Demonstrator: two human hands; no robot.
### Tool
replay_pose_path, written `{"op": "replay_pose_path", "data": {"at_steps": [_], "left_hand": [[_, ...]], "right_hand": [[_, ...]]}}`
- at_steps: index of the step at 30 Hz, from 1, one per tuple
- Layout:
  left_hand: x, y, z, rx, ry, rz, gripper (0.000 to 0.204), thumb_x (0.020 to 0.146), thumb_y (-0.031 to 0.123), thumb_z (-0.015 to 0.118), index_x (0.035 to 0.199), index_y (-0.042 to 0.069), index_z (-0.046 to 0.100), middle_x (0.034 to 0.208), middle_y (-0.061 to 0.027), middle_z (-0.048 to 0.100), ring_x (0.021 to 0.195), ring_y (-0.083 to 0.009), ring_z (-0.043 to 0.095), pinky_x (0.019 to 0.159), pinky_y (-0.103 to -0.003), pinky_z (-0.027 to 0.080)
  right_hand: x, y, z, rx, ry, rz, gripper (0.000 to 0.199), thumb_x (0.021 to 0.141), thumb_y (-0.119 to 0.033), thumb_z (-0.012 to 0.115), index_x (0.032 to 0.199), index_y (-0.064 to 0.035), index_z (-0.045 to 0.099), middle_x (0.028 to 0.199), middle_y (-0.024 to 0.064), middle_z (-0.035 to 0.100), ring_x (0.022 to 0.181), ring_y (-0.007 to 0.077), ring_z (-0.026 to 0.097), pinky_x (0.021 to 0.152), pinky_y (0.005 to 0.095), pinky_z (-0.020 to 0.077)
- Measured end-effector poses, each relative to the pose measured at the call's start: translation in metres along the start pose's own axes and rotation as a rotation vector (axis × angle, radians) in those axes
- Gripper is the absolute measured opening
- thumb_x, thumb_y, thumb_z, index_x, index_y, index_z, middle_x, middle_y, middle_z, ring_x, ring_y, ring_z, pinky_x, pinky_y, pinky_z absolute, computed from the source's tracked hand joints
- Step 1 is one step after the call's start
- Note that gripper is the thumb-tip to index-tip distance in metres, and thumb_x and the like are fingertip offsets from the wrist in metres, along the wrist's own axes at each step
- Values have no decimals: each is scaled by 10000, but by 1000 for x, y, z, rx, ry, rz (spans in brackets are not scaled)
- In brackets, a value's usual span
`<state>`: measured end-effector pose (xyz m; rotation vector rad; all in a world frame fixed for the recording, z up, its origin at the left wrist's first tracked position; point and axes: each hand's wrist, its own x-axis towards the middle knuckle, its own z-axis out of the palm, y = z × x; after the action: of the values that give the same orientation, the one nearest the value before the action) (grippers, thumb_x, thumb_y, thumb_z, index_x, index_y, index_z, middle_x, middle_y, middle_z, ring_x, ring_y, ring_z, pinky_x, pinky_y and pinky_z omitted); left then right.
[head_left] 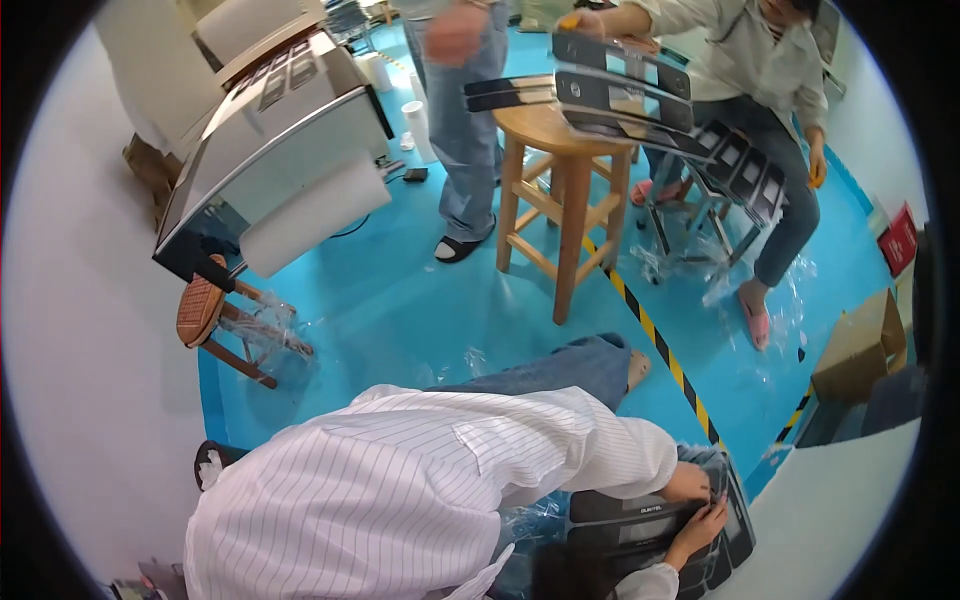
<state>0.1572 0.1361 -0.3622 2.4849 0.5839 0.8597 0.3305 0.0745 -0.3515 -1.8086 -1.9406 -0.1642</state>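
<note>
At the near right edge, a stack of flat black panels [640,530] lies low beside the blue floor [420,300]. The left hand [688,484] rests on the stack's top edge and the right hand [700,527] lies just below it, fingers curled on the panels; whether either grips firmly I cannot tell. A white striped sleeve [400,480] fills the near middle. Farther off, another person holds similar panels over a wooden stool [560,190].

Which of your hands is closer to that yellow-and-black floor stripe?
Left. The left hand rests on the dark panels just below the stripe's end; the right hand lies farther down.
</note>
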Motion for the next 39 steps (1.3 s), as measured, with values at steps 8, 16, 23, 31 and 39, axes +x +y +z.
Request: {"op": "replay_pose_path", "data": {"at_steps": [8,16,23,31,39], "left_hand": [[-1,14,-4,-5,-295,-136,467,751,203,674,1163,54,514,1146,-143,559,1092,-315,536,867,-438,457],[1,21,-1,-68,-180,-155,392,712,181,697,1053,60,546,1027,-149,545,953,-345,580,763,-438,482],[-4,9,-10,-31,-4,57,162,722,150,634,876,100,642,875,-95,614,892,-325,614,738,-444,490],[-17,42,-12,-94,1,46,143,671,114,614,805,63,605,785,-106,573,794,-322,553,688,-443,452],[19,68,32,142,0,-383,385,846,289,669,1174,112,572,958,-89,585,715,-309,640,612,-401,513]], "right_hand": [[-1,-10,1,22,-45,1,131,857,-12,526,981,21,549,1116,196,575,1019,375,564,816,423,470],[-32,-25,-30,358,-121,212,151,840,18,525,989,35,530,1072,198,584,994,344,588,813,396,466],[-43,0,-44,563,-98,166,320,841,0,568,1160,10,591,1180,192,599,1166,334,538,989,380,404],[-71,20,-38,59,34,49,326,896,-119,571,1213,-42,575,1283,163,540,1251,358,448,1055,468,332],[-88,27,-65,219,178,337,327,842,-20,588,1162,-86,605,1171,106,556,1110,304,539,923,413,454]]}}
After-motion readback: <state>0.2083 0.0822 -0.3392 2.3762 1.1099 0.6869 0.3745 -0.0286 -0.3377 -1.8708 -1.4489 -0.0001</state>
